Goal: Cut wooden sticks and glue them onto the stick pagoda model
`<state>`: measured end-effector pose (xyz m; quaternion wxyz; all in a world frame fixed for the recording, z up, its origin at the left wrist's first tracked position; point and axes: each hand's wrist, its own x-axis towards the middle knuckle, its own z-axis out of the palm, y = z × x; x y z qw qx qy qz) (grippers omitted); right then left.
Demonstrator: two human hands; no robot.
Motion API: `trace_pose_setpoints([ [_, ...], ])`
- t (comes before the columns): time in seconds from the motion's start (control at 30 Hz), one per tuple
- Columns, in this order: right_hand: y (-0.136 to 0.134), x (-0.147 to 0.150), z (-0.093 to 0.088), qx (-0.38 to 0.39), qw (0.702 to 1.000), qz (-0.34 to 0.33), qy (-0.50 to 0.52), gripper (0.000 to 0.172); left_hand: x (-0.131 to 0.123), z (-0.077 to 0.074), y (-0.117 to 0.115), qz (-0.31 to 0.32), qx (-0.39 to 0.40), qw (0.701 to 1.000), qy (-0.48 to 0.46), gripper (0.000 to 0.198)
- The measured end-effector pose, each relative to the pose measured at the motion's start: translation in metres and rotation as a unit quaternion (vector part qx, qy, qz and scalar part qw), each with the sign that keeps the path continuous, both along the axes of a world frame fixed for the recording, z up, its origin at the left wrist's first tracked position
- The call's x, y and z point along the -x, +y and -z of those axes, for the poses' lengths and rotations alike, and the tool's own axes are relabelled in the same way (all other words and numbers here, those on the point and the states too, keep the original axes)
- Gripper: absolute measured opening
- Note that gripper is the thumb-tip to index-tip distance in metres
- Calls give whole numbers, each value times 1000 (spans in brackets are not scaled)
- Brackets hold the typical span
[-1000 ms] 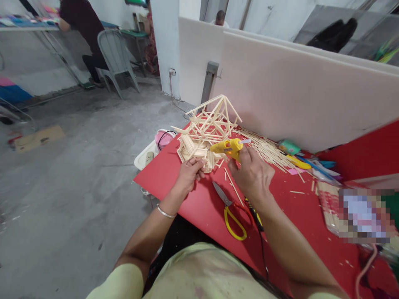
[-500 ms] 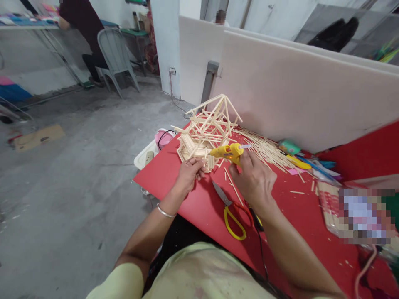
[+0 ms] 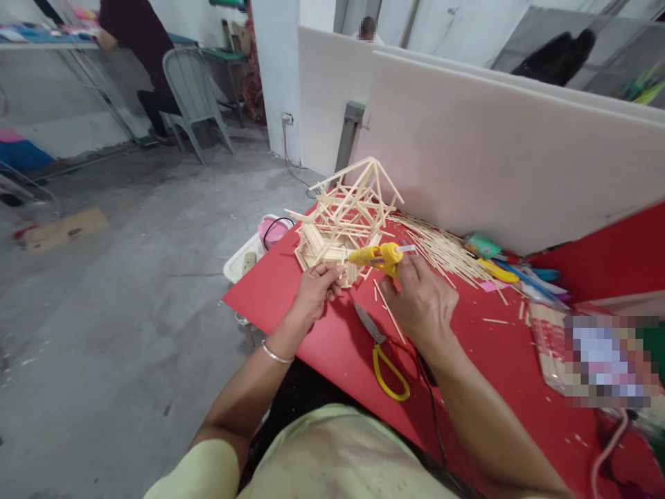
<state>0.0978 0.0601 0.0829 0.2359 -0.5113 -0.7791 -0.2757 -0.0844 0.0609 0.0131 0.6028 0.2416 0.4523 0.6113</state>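
A framework of thin wooden sticks (image 3: 358, 197) stands on the red table (image 3: 264, 294), with a low wall of stacked sticks along its front. My right hand (image 3: 420, 294) is closed round a yellow hot glue gun (image 3: 379, 257); a clear glue stick pokes out of its back end. The gun's nozzle points left, over the front wall of the framework. Close by the nozzle, the fingers of my left hand (image 3: 318, 291) are pinched together at the front wall. What they pinch is too small to make out.
Scissors (image 3: 391, 374) with yellow and red handles lie in front of me. Many loose sticks (image 3: 447, 246) are heaped behind my right hand. A packet of sticks (image 3: 549, 346) lies at the right. Past the table, a person sits near a grey chair (image 3: 192, 86).
My right hand and the glue gun have shifted slightly left, bringing the nozzle a little nearer my left fingers. My left hand and the framework look unmoved.
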Motion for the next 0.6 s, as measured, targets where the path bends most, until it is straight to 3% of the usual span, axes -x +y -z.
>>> trace_pose_setpoints([
  [0.6,1,-4,1,2,997,14,71,41,-4,12,2,-6,-30,999,29,33],
])
